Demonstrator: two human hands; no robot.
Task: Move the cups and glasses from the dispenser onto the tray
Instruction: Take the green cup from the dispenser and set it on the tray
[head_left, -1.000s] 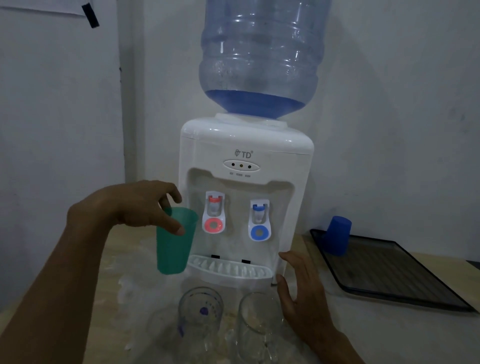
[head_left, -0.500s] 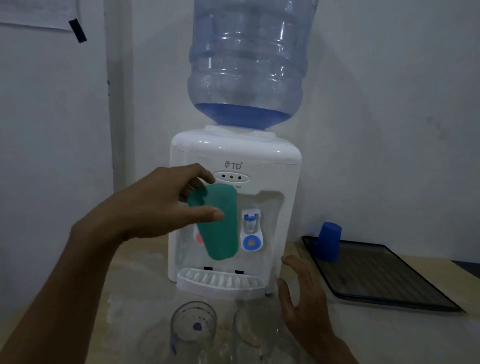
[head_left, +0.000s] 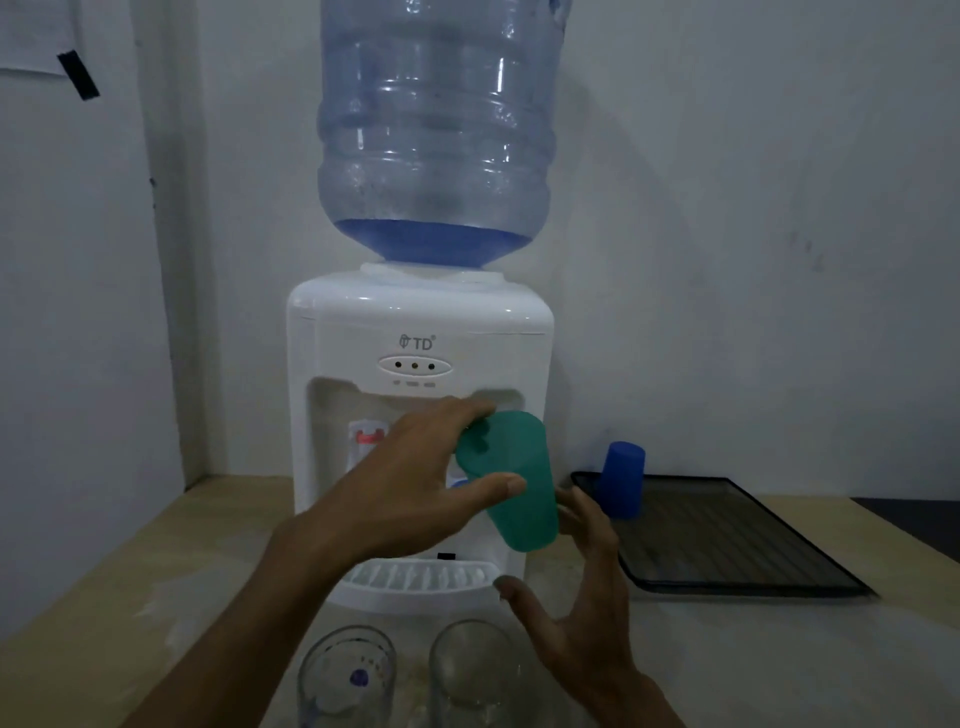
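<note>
My left hand (head_left: 410, 483) grips a green plastic cup (head_left: 514, 493), held tilted in the air in front of the white water dispenser (head_left: 421, 322). My right hand (head_left: 576, 597) is spread open just below and to the right of the cup, its fingers close to the cup's lower end. Two clear glasses (head_left: 347, 675) (head_left: 475, 670) stand on the table before the dispenser's drip grille. A blue cup (head_left: 621, 480) sits upside down on the near-left corner of the dark tray (head_left: 737, 545) to the right.
The dispenser carries a large blue water bottle (head_left: 436, 130) and stands against the wall. The wooden table (head_left: 104, 587) extends left and right of it. A dark surface edge (head_left: 909, 519) shows at the far right.
My left hand carried the green cup from the dispenser's left side up and across to the right. My right hand rose from the table toward the cup.
</note>
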